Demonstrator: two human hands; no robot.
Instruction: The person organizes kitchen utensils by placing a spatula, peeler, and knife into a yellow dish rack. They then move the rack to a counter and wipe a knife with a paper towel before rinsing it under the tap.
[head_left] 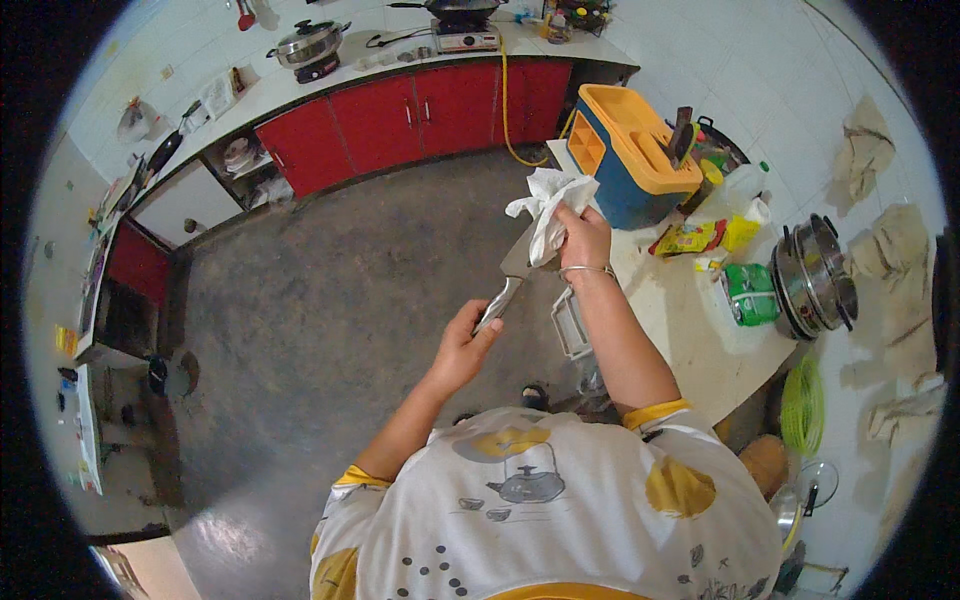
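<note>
My left hand (468,343) is closed round the metal handle of a kitchen knife (517,258), held out in front of my body above the floor. The blade points up and to the right. White tissue (551,196) covers the upper part of the blade, and my right hand (584,238) grips the tissue there, its fingers partly hidden behind it. A bracelet circles my right wrist. Just beyond the right hand stands a blue and orange storage box (640,150) on the table, with dark-handled tools standing in its top.
On the right-hand table (690,360) are a yellow packet (705,236), a green package (750,294) and steel pots (815,275). A white rack (571,322) sits beside the table edge. Red cabinets (375,120) line the far wall under a counter with a pot (308,45) and a stove (466,38).
</note>
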